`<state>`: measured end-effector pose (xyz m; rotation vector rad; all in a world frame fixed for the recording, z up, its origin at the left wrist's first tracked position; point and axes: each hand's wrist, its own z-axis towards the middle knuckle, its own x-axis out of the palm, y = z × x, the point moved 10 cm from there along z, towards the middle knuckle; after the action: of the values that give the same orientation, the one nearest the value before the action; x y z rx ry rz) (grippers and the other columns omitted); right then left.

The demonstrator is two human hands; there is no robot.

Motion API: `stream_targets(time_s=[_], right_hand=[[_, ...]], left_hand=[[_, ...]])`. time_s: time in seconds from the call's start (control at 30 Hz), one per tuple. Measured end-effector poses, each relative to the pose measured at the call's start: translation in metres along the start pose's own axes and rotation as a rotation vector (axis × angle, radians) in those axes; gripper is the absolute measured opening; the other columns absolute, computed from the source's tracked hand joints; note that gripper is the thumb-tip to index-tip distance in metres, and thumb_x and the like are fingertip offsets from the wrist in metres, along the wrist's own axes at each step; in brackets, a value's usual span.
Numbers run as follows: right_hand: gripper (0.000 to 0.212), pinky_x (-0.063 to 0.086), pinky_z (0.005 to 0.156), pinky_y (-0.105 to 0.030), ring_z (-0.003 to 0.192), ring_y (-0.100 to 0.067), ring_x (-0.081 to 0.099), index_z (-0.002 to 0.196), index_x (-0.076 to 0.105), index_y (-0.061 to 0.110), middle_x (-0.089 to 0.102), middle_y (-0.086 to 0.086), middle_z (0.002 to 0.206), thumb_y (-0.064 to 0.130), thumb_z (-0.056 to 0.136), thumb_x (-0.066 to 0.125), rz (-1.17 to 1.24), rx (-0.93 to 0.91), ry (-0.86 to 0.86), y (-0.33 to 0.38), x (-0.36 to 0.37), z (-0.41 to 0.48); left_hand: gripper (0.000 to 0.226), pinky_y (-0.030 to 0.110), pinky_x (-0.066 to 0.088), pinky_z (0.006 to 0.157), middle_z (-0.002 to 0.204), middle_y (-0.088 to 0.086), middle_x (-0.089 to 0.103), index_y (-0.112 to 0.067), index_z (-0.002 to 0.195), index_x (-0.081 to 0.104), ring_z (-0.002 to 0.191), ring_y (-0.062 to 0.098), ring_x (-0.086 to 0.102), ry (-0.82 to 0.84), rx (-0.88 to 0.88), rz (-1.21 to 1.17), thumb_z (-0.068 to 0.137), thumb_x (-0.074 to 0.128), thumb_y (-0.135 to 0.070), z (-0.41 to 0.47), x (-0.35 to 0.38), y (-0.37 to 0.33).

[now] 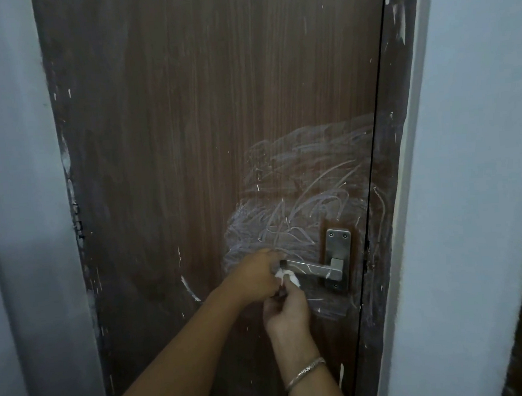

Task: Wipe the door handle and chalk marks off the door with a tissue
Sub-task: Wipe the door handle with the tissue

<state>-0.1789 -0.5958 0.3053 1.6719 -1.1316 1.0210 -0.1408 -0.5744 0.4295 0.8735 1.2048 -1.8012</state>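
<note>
A brown wooden door (186,125) fills the view. White chalk marks (302,188) are scribbled above and left of the metal door handle (314,269), which sticks out leftward from its plate (337,245). My left hand (254,277) is at the handle's free end, fingers curled near it. My right hand (287,312) is just below, pinching a small white tissue (286,275) against the lever's left end. A silver bangle sits on my right wrist.
The dark door frame (385,189) runs down the right, smeared with paint. Pale blue walls (472,152) flank the door on both sides. A short chalk stroke (190,291) lies left of my left arm.
</note>
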Motion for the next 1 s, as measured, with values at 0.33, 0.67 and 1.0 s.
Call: stream_targets(time_s=[0.33,0.67,1.0], right_hand=[[0.012,0.054,0.052,-0.019,0.077,-0.016,0.061,0.095,0.062,0.001,0.065,-0.010,0.086,-0.003,0.089,0.053,0.022,0.019,0.099,-0.007,0.010,-0.010],[0.011,0.051,0.079,-0.023,0.075,-0.015,0.061,0.097,0.062,0.001,0.066,-0.010,0.084,0.002,0.088,0.056,0.126,0.015,0.066,-0.001,0.001,-0.005],[0.009,0.054,0.069,-0.021,0.072,-0.015,0.063,0.094,0.061,0.001,0.065,-0.010,0.085,0.000,0.089,0.054,0.129,0.014,0.059,0.001,0.003,-0.004]], left_hand=[[0.049,0.019,0.040,0.079,0.125,0.002,0.058,-0.018,0.126,0.056,0.107,0.015,0.055,0.009,-0.023,0.033,0.079,0.061,-0.004,0.008,-0.003,0.002],[0.035,0.037,0.045,0.094,0.122,0.008,0.057,-0.007,0.119,0.057,0.111,0.023,0.053,-0.003,0.092,0.233,0.085,0.055,-0.016,0.004,-0.002,-0.014],[0.039,0.024,0.039,0.086,0.127,0.009,0.057,-0.007,0.124,0.055,0.115,0.024,0.052,0.031,0.062,0.178,0.086,0.055,-0.011,0.004,-0.003,-0.015]])
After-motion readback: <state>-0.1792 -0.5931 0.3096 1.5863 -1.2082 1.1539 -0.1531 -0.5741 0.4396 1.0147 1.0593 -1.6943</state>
